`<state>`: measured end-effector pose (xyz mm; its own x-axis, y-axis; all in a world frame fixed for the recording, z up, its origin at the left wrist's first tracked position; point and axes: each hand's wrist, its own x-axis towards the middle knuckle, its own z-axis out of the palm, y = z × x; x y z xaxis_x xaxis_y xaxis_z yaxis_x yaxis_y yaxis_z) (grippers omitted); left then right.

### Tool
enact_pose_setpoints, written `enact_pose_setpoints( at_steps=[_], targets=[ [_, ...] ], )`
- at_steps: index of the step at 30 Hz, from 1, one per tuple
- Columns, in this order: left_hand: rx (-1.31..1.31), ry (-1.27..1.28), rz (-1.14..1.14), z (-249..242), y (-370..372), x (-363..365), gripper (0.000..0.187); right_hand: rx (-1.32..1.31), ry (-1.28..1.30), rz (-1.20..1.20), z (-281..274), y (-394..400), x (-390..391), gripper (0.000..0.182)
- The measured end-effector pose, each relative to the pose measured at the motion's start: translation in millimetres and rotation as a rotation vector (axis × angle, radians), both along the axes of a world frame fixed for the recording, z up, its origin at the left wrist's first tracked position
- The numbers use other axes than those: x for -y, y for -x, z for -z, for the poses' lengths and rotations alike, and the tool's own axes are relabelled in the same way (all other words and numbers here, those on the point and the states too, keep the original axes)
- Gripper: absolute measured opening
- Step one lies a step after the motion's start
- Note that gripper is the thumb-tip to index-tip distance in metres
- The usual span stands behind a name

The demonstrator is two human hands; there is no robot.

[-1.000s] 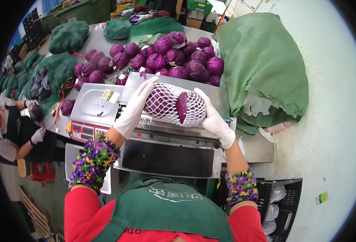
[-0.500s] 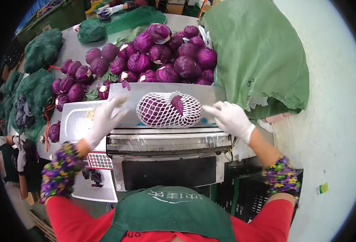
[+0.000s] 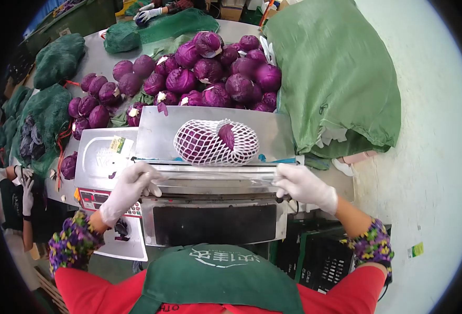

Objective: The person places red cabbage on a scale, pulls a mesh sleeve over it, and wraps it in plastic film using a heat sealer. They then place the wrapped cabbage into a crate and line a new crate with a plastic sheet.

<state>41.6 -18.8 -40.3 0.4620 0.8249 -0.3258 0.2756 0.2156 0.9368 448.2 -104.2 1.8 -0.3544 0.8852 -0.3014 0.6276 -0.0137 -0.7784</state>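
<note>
Both of my hands wear white gloves. My left hand [image 3: 135,189] is closed in a pinch at the left end of the clear plastic film [image 3: 215,174] on the wrapping machine. At the film's right end, my right hand [image 3: 300,184] pinches it with bent fingers. The film stretches between them over the machine's front [image 3: 215,222]. Just behind it, red cabbage in white foam netting [image 3: 202,142] lies on the metal plate [image 3: 157,120], touched by neither hand.
Loose red cabbages [image 3: 210,70] are heaped behind the plate. A white scale [image 3: 97,159] stands at left, near green mesh sacks [image 3: 42,118]. A large green sack [image 3: 336,78] sits at right. Other people's gloved hands [image 3: 148,14] show at the far back and at left.
Both hands have come down from beside the netted cabbage to the film and closed on its ends. The film is now lifted and stretched. The cabbage stays on the plate.
</note>
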Motion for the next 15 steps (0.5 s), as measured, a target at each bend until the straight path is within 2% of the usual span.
enact_pose_setpoints(
  at_steps=[2, 4, 5, 6, 8, 9, 10, 12, 13, 14, 15],
  targets=[
    [0.205, -0.245, -0.082, -7, 5, 0, 0.02, -0.183, -0.009, 0.189, -29, 0, -2, 0.006],
    [0.136, -0.681, -0.048, -20, 1, -17, 0.016, -0.528, -0.299, 0.395, -27, -2, -23, 0.008],
    [-0.105, -0.91, 0.057, -29, -8, -34, 0.024, -0.292, -0.615, 0.346, -22, -5, -40, 0.009],
    [-0.354, -1.134, 0.165, -37, -16, -51, 0.038, 0.033, -0.895, 0.155, -13, -18, -59, 0.024],
    [-0.785, -1.564, 0.432, -13, -33, -84, 0.073, 0.748, -0.927, -0.24, -7, -10, -81, 0.045],
    [-0.958, -1.649, 0.578, 3, -36, -96, 0.08, 0.651, -0.949, -0.304, 18, -8, -97, 0.055],
    [-0.765, -1.555, 0.587, 32, -39, -115, 0.079, 0.554, -0.968, -0.368, 51, -8, -112, 0.067],
    [-0.587, -1.206, 0.586, 28, -61, -110, 0.081, 0.161, -0.823, -0.187, 90, -3, -114, 0.088],
    [-0.355, -0.997, 0.468, 39, -67, -109, 0.081, 0.134, -0.738, -0.199, 90, -3, -121, 0.101],
    [-0.127, -0.783, 0.351, 53, -73, -109, 0.082, 0.139, -0.747, -0.201, 90, -2, -123, 0.101],
    [0.039, -0.681, 0.283, 61, -76, -111, 0.087, -0.136, -0.509, -0.072, 89, 0, -122, 0.1]
  ],
)
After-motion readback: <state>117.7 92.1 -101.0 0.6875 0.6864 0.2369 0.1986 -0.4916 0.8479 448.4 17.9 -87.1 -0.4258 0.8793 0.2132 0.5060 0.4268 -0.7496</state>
